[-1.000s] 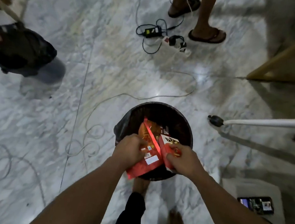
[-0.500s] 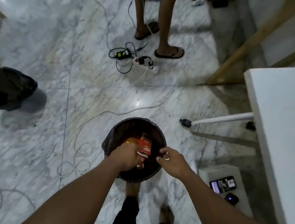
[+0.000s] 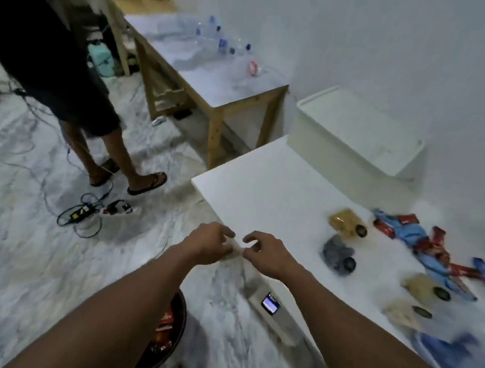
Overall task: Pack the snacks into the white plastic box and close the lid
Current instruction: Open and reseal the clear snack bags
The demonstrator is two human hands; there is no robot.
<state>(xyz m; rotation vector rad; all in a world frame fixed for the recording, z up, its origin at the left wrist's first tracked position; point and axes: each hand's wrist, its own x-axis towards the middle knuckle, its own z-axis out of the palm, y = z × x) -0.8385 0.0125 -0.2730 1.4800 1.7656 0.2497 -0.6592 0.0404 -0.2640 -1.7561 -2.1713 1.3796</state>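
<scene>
Snacks (image 3: 337, 250) lie scattered on the white table (image 3: 264, 191) to the right of both hands: small dark-capped pouches (image 3: 344, 222) nearer, red and blue wrappers (image 3: 422, 241) farther out. The white plastic box (image 3: 334, 150) stands beyond the right hand (image 3: 267, 255), against the wall, its lid (image 3: 362, 126) on. The left hand (image 3: 210, 242) hovers just beside the right, off the table's near corner, fingers curled toward each other; blur hides whether they pinch anything, perhaps a pale scrap. A dark bin (image 3: 179, 321) sits under the left forearm.

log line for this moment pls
hands: left hand, right hand close together, grip unclear | white lidded plastic box: closed, on white table | unpacked: small jars, red-blue wrappers loose on table
</scene>
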